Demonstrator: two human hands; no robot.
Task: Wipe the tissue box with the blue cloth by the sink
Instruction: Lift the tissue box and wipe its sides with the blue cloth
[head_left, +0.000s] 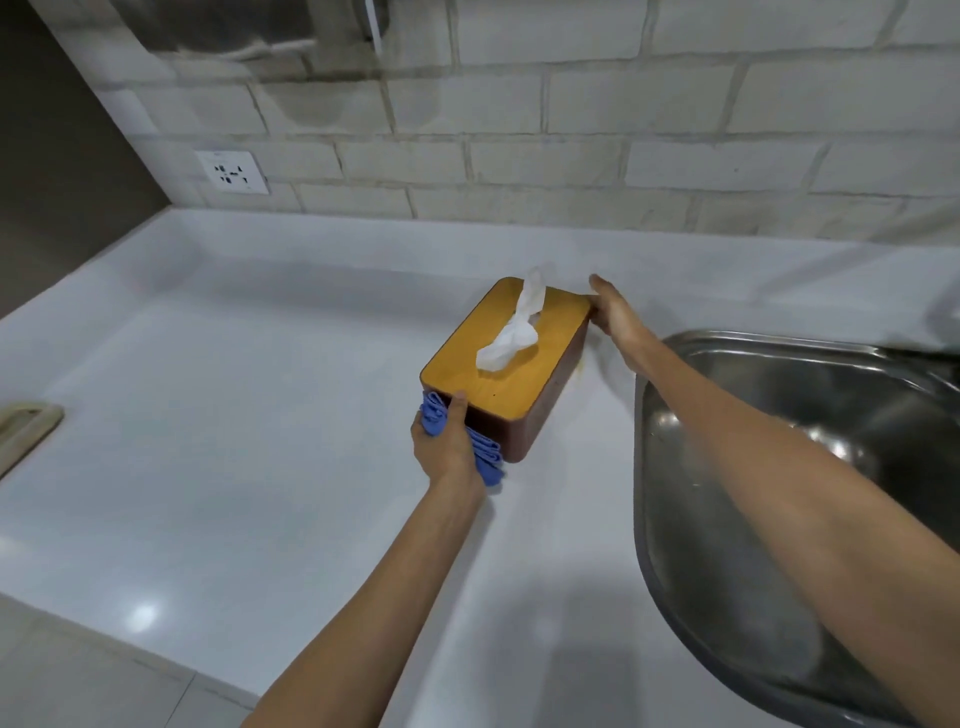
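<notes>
Both bare forearms are reaching forward and away from the camera. The left hand (448, 441) is curling, thumb on top, pressing a bunched blue cloth (483, 451) against what it is touching. The right hand (615, 317) is stretching farther out, fingers bending around the tissue box (506, 364) at its far corner.

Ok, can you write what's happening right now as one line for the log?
step: wiping near end | left hand: presses blue cloth on tissue box | right hand: steadies far corner | sink: right of box
</notes>
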